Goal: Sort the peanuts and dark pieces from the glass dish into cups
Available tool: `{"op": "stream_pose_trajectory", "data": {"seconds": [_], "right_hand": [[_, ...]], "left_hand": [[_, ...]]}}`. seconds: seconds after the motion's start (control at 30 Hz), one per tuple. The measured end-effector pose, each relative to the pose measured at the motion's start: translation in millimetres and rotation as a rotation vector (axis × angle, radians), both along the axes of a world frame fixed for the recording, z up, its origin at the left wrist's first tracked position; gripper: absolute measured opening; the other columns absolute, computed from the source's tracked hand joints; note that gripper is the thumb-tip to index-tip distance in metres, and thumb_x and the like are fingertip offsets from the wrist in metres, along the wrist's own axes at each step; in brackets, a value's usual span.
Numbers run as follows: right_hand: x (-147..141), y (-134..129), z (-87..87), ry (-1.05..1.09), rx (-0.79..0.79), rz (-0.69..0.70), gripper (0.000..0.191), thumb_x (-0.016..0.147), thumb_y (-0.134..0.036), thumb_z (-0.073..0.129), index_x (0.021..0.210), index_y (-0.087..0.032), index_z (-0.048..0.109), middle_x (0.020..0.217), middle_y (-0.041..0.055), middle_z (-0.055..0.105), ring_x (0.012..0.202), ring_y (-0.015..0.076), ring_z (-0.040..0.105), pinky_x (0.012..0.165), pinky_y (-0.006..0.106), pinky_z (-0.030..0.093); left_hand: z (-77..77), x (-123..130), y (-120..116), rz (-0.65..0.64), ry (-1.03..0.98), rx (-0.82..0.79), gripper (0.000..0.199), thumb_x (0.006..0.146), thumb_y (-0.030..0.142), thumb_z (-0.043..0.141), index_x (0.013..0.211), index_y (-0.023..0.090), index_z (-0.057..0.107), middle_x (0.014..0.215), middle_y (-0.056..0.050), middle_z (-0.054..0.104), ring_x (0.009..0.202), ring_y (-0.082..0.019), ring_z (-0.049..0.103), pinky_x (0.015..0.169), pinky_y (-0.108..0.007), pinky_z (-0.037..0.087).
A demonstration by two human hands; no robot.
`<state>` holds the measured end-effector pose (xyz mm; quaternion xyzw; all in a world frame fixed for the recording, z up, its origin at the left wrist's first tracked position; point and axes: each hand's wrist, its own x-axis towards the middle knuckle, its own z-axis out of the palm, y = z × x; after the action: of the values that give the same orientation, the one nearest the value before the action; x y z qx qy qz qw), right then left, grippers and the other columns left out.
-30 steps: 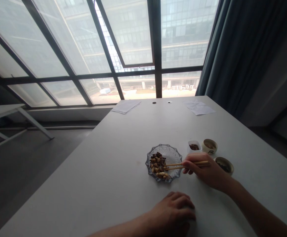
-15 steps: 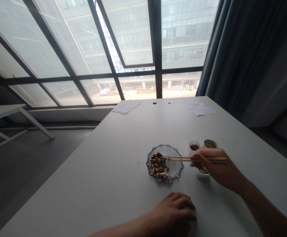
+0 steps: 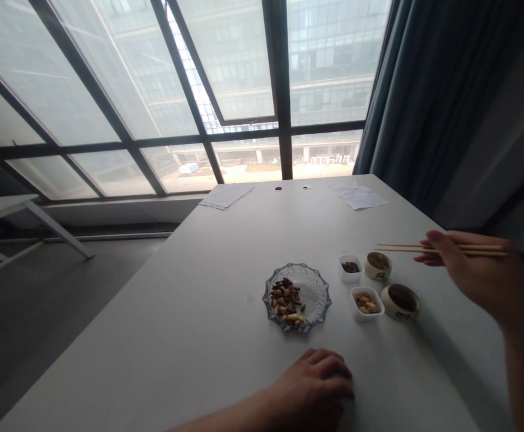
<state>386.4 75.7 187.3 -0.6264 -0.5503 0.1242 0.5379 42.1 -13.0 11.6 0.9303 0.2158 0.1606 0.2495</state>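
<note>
A pair of wooden chopsticks is in my right hand, raised at the right, tips pointing left with nothing between them. Below the tips stand two round beige bowls, a smaller one and a larger one with dark contents. Beside them are a square white cup of dark pieces and another of pale nuts. A scalloped glass plate holds a mixed heap of nuts and dark pieces on its left side. My left hand rests on the table, fingers curled; what they hold, if anything, is hidden.
The white table reaches to the windows. Papers lie at its far left corner and more papers at the far right. A dark curtain hangs at the right; another table stands at the left.
My right hand has moved right and away from the plate with the chopsticks, uncovering the cups and the larger bowl. The view has shifted slightly; my left hand stays on the table.
</note>
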Motion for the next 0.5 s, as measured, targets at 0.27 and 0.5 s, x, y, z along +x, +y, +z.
{"op": "stream_pose_trajectory", "data": {"seconds": [0.27,0.5], "right_hand": [[-60.2,-6.4,-13.1,0.145,-0.033,0.300,0.053,0.099,-0.073,0.076,0.093,-0.022,0.085,0.084,0.0117,0.087,0.075,0.0315,0.087,0.073,0.043,0.073],[-127.9,-5.5,-65.9,0.106,-0.112,0.762,0.056,0.110,-0.069,0.064,0.086,-0.022,0.085,0.086,0.0111,0.086,0.077,0.0228,0.080,0.073,0.033,0.067]], "left_hand": [[-4.5,0.9,2.0,-0.011,-0.015,0.025,0.028,0.101,0.022,0.080,0.127,0.026,0.071,0.142,-0.006,0.075,0.143,-0.028,0.066,0.126,-0.039,0.050],[-0.9,2.5,1.1,0.001,-0.005,0.027,0.024,0.104,0.024,0.078,0.126,0.027,0.070,0.143,-0.006,0.076,0.144,-0.028,0.066,0.126,-0.040,0.049]]}}
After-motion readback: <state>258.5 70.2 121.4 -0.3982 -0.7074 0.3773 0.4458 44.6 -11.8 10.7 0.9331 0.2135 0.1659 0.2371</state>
